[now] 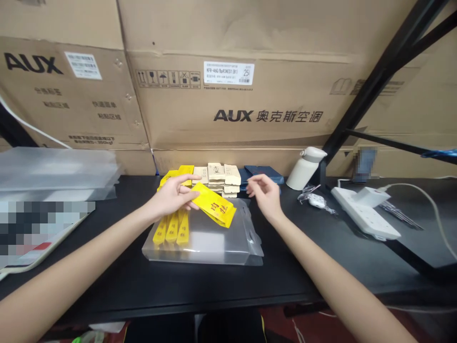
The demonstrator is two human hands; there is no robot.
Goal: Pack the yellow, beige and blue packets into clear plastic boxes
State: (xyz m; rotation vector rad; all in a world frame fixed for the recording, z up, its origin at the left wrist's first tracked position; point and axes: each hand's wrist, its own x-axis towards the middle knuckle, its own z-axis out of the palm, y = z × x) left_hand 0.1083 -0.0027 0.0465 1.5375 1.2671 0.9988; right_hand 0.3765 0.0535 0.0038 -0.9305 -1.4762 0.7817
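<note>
My left hand point(174, 194) pinches one end of a yellow packet point(214, 205) with dark printed characters, held tilted above a clear plastic box point(221, 252). The box lies flat on the black table, its flaps at the right side. Three more yellow packets point(172, 229) lie side by side at its left; whether they are inside or on top I cannot tell. To the right, my right hand point(264, 195) is raised with loosely curled fingers apart, nothing visible in them. Behind the hands stand stacked cream packets point(224, 175), yellow packets point(185, 171) and dark blue packets point(262, 172).
A white bottle point(305, 169) stands at the back right, near an earphone case point(317, 201) and a white power strip point(367, 216) with a cable. Clear plastic sheets point(57, 166) are stacked at the left. Large cardboard boxes point(250, 33) form the back, with a black metal frame point(378, 71).
</note>
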